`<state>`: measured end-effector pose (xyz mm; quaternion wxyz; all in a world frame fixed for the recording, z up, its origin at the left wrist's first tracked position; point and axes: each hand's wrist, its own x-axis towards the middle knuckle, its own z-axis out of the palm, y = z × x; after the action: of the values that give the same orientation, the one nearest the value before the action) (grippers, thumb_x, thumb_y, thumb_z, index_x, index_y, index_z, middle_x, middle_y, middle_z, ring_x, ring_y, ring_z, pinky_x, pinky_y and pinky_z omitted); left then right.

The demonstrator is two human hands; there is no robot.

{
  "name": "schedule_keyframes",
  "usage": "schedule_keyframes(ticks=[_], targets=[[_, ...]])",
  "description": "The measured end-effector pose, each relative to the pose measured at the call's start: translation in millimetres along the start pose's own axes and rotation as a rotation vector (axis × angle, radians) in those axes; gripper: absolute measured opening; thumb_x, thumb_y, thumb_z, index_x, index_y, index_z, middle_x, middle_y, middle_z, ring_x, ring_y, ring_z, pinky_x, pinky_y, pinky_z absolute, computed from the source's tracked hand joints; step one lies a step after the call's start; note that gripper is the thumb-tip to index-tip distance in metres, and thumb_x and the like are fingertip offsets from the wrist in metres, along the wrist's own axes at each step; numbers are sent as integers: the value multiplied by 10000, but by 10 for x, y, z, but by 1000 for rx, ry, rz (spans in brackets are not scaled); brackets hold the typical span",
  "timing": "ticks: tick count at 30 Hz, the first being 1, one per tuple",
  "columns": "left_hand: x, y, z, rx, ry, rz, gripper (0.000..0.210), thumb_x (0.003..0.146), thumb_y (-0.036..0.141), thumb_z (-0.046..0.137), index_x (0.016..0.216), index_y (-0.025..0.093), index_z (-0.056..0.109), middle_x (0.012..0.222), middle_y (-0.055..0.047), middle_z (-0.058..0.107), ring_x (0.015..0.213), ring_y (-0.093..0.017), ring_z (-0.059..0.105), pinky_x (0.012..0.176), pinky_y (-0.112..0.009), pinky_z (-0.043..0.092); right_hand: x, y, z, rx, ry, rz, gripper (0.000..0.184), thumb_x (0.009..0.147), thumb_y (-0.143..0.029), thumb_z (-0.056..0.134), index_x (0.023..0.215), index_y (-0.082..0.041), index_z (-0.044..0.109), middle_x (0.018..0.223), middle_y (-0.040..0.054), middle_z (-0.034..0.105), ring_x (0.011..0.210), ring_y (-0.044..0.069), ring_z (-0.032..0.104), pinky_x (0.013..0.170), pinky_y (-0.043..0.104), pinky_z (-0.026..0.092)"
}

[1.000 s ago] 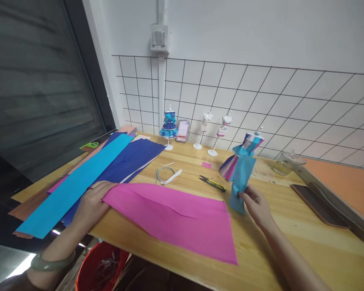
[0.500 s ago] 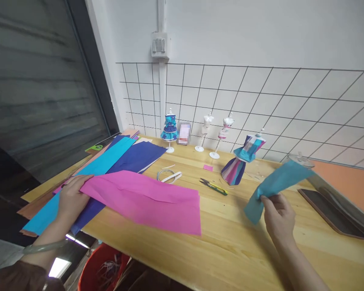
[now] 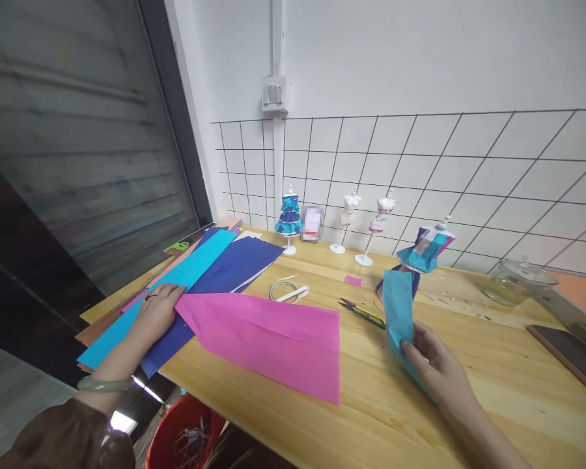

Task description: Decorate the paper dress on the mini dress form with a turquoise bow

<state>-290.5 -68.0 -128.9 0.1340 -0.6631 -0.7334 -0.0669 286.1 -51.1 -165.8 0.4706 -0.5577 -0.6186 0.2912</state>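
My left hand (image 3: 157, 316), over the stack of coloured sheets, closes on the gathered left corner of a pink sheet (image 3: 273, 342) that looks like crepe paper. The rest of that sheet stretches rightward across the wooden table. In my right hand (image 3: 432, 358), a turquoise strip (image 3: 398, 306) is pinched between thumb and fingers, its top end standing up above the table. Behind the strip stands a mini dress form (image 3: 432, 246) in a blue, turquoise and purple dress, its skirt partly hidden. Yellow-handled thread snips (image 3: 364, 311) lie just left of the strip.
Blue sheets (image 3: 239, 264) and a turquoise sheet (image 3: 205, 260) are stacked on the left. White tape (image 3: 288, 292) and a pink scrap (image 3: 353, 281) lie mid-table. More dress forms (image 3: 289, 218) line the back near a wire grid. A dark tray-like object (image 3: 566, 358) is rightmost; a red bin (image 3: 176, 430) stands below.
My right hand has swung the turquoise strip leftward, from slanting right to nearly upright. My left hand still holds the pink sheet's corner, now drawn narrower. The whole view has shifted.
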Motion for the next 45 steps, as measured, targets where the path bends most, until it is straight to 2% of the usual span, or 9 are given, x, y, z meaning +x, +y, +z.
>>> schedule_keyframes(ticks=[5,11,14,18,20,25,29,37,45], targets=[[-56,112,-116,46,-124,-105,535,875,159,264,1393,208,385,1369,-180,455,1273,-384,384,945,-593,345,8,48,55,116,23,10,458,745,-407,632,1144,-195,553,1052,90,676,953,233,640,847,342,514],[-92,467,-404,91,-156,-118,552,824,64,321,1310,249,505,1385,-187,437,1306,-410,342,980,-663,263,-15,9,92,157,-4,45,479,728,-421,657,1139,-194,564,1055,90,681,957,227,640,849,327,515],[-40,829,-572,-34,-69,-12,532,784,24,339,1233,178,579,1376,-193,448,1311,-386,350,1005,-633,274,-37,-28,108,154,-8,56,480,729,-426,659,1141,-197,568,1069,89,678,966,226,637,849,318,512],[1,1562,-752,-571,-52,246,396,855,239,435,1208,139,585,1301,-158,538,1234,-296,464,1040,-493,338,-76,-70,147,197,-24,68,479,739,-428,656,1149,-199,559,1050,92,680,940,222,641,822,316,521],[-30,1972,-775,-916,-246,268,388,853,347,484,1172,166,609,1205,-127,611,1132,-257,547,985,-421,408,-105,-100,167,221,-52,64,480,750,-421,651,1167,-205,551,1038,91,681,929,222,643,809,319,525],[-159,2806,-613,-1641,-1027,166,504,755,526,613,1009,93,653,1001,-156,661,858,-191,640,853,-366,478,-214,-231,203,201,-128,17,482,771,-405,636,1208,-221,551,1030,85,677,958,225,627,834,333,509],[-166,3151,-493,-1968,-1294,3,448,732,482,675,976,106,658,954,-132,662,847,-159,639,925,-373,436,-311,-392,226,162,-310,-45,468,813,-374,584,1255,-228,540,1016,87,662,963,233,614,877,371,483],[-64,3237,-358,-2143,-1002,-23,335,705,302,739,956,92,663,975,-142,683,866,-195,646,850,-362,468,-346,-590,223,66,-410,-19,540,830,-339,536,1349,-232,433,766,4,529,701,146,536,651,273,478],[44,3156,-324,-2326,-633,-250,288,707,260,731,936,126,620,935,-99,691,818,-176,645,771,-325,504,-250,-458,170,255,-372,139,634,825,-389,599,1376,-200,349,759,-3,528,655,127,492,578,252,395]])
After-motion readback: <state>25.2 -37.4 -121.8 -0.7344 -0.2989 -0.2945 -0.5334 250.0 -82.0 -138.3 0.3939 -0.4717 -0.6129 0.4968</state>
